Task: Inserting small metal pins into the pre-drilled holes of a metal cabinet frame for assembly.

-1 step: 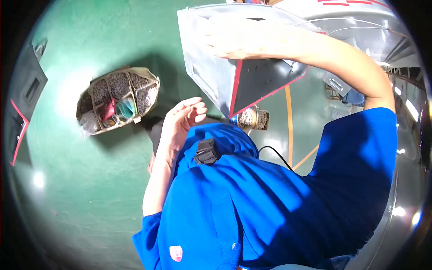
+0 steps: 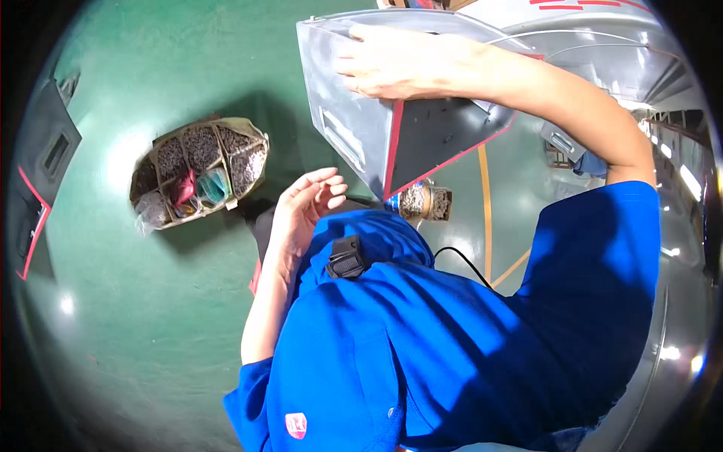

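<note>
Closest in: a blue short-sleeved fabric shirt [image 2: 467, 339], w/ a black plastic buckle [image 2: 346, 258] at the upper chest, prob. part of the camera strap. A thin black cable [image 2: 467, 264] runs off beside it.

L hand [image 2: 301, 200] is up in front of the body, fingers half curled, thumb side loose, nothing visible in it; near the grey part but apart from it, maybe just to stay out of the way. R hand [image 2: 388, 66] reaches across from the right, elbow bent wide, laid palm-down on the big grey metal angular housing w/ red edging [image 2: 324, 79]. Fingers are stretched out over its pale face, not wrapped round it; palm side's hidden, so can't tell if anything's under there. Looks like a steadying touch. Housing sits ahead of the body, within reach, corner pointing back at the wearer.

Just past that corner: small tan-banded box [image 2: 430, 202] of small bits. Left on the green floor [image 2: 151, 316]: beige divided box [image 2: 245, 124], small dark pieces sorted per compartment, prob. kept apart for quick picking.

Far left: a second grey red-edged panel w/ slot [image 2: 60, 120], well apart.
</note>
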A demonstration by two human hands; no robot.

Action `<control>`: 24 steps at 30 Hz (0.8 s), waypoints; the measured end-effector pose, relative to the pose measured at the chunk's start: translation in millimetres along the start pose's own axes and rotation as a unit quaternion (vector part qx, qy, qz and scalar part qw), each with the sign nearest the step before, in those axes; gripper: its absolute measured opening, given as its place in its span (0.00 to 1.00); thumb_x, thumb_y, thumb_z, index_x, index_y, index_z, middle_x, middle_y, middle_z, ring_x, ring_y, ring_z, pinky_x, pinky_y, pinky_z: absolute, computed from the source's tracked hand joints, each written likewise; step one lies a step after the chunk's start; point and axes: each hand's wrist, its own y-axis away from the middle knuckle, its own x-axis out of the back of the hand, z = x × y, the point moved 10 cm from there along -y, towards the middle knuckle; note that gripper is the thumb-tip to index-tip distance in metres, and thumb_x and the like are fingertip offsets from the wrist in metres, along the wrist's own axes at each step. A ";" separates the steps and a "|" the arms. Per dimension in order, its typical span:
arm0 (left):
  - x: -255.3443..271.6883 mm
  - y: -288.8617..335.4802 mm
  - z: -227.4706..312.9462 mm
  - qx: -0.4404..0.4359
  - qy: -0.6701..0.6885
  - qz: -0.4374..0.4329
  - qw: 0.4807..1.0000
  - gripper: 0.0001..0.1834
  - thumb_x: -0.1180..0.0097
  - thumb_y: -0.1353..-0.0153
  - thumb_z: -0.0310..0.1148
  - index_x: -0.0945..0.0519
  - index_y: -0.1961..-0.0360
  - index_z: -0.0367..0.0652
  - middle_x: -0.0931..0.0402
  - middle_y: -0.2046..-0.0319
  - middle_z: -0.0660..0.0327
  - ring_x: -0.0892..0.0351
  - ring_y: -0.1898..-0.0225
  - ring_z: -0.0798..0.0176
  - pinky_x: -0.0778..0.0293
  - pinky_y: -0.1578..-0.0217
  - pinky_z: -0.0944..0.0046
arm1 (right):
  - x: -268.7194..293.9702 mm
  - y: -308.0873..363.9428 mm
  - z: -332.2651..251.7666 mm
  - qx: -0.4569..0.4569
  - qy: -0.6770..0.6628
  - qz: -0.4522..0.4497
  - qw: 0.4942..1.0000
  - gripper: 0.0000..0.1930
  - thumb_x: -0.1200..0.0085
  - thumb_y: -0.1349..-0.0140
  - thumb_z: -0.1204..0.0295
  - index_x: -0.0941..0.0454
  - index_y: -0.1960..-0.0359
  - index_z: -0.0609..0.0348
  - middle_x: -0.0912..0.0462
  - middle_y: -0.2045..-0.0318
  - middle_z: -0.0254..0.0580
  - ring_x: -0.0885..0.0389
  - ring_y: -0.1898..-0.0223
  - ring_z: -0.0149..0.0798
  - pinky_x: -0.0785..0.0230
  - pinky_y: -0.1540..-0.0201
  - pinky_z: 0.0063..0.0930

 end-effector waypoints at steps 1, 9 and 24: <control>3.2 3.3 -0.6 -0.007 -0.002 0.009 1.000 0.18 0.55 0.37 0.30 0.31 0.48 0.31 0.24 0.55 0.52 0.23 0.54 0.61 0.27 0.51 0.63 | 0.9 -6.0 9.7 -0.039 -0.041 0.005 0.998 0.22 0.45 0.44 0.67 0.32 0.49 0.61 0.27 0.51 0.47 0.27 0.50 0.43 0.34 0.48 0.34; 4.7 7.1 -18.1 0.018 0.014 0.009 1.000 0.18 0.56 0.36 0.32 0.30 0.48 0.31 0.25 0.55 0.53 0.25 0.52 0.59 0.29 0.51 0.61 | -9.9 181.0 55.5 -0.414 -0.363 0.353 0.756 0.09 0.44 0.46 0.73 0.24 0.65 0.63 0.22 0.66 0.39 0.23 0.63 0.35 0.33 0.56 0.26; -23.9 -39.4 -44.6 0.132 -0.112 0.009 0.985 0.12 0.57 0.36 0.31 0.24 0.59 0.36 0.22 0.64 0.57 0.23 0.64 0.64 0.27 0.60 0.66 | -172.1 44.1 -161.5 -0.375 -0.693 0.231 0.570 0.11 0.46 0.47 0.67 0.27 0.71 0.64 0.24 0.71 0.48 0.22 0.68 0.50 0.30 0.65 0.39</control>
